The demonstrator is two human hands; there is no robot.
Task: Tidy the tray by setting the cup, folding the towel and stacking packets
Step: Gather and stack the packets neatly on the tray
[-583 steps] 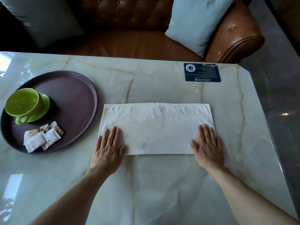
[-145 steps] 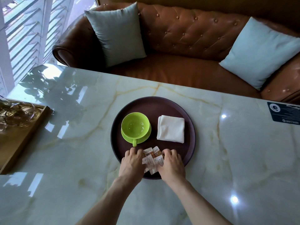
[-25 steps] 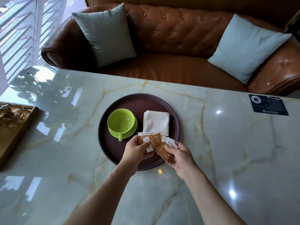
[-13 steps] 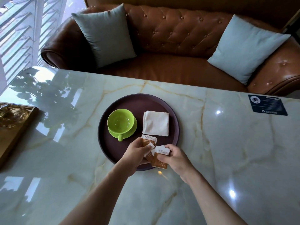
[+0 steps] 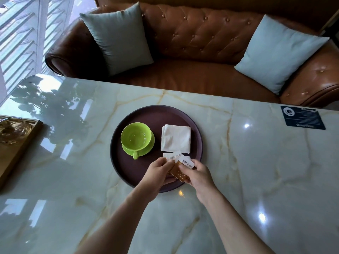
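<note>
A round dark tray (image 5: 128, 171) lies on the marble table. On its left stands a green cup (image 5: 136, 136) upright on a green saucer, handle toward me. A folded white towel (image 5: 175, 138) rests on the tray's right. Over the tray's near edge, my left hand (image 5: 157, 171) and my right hand (image 5: 199, 176) both grip a bunch of white and brown packets (image 5: 180, 165), pressed together between the fingers. The lower packets are partly hidden by my hands.
A wooden tray with glassware (image 5: 16, 142) sits at the table's left edge. A dark card (image 5: 302, 119) lies at the far right. A brown leather sofa (image 5: 192, 57) with two pale cushions stands beyond the table.
My hands have drawn closer together, bringing the right hand's packets against those in the left. The cup and towel have not moved.
</note>
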